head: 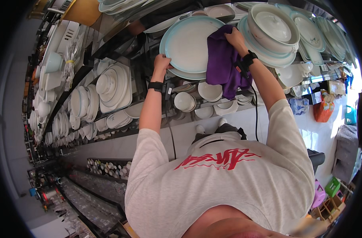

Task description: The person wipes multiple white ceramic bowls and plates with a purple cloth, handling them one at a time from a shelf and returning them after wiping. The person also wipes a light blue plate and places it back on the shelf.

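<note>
Two or more large oval platters (pixel 188 44), white with pale blue rims, lie stacked on the glass shelf before me. My left hand (pixel 162 63) grips the near left rim of the stack, thumb over the edge. A purple cloth (pixel 219 59) is held in my right hand (pixel 236 38) and drapes over the platters' right side, hanging below the shelf edge. Just right of that hand stands a lidded white tureen (pixel 273 28) on wide blue-rimmed plates (pixel 258 53). Each wrist wears a black strap with a small device and a cable.
Stacked white bowls (pixel 184 101) sit on a lower shelf under the platters. To the left are a stacked dish set (pixel 112 89) and tied cutlery (pixel 69 62). Oval plates (pixel 307 31) crowd the right. An orange-red bag (pixel 324 111) stands at the right.
</note>
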Demonstrator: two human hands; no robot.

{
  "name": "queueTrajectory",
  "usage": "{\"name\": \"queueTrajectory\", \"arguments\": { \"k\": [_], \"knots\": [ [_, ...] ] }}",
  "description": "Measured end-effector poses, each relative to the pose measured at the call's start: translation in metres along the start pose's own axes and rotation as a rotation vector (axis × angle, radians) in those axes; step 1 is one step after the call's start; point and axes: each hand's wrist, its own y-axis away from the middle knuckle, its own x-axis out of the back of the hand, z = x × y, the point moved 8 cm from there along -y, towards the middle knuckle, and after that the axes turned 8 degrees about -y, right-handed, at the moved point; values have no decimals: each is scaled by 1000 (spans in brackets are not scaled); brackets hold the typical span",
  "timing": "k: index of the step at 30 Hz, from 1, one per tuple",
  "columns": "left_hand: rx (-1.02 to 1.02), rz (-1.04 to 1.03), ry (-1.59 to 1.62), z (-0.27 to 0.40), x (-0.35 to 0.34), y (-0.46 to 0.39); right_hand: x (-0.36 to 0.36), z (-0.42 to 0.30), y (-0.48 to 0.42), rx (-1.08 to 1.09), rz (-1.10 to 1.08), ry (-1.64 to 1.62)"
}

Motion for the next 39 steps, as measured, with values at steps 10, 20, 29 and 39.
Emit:
{"name": "queueTrajectory", "arguments": {
  "k": [10,20,29,39],
  "knots": [
    [-16,-294,497,34,-21,106,69,0,65,109,250,-207],
    [-97,-493,1098,-17,-31,193,77,-17,194,119,290,-106],
    [-158,-410,1033,-73,15,252,132,-81,270,196,277,-559],
    [-205,-494,987,-78,5,272,-81,-218,363,1052,-429,403]
  ]
}}
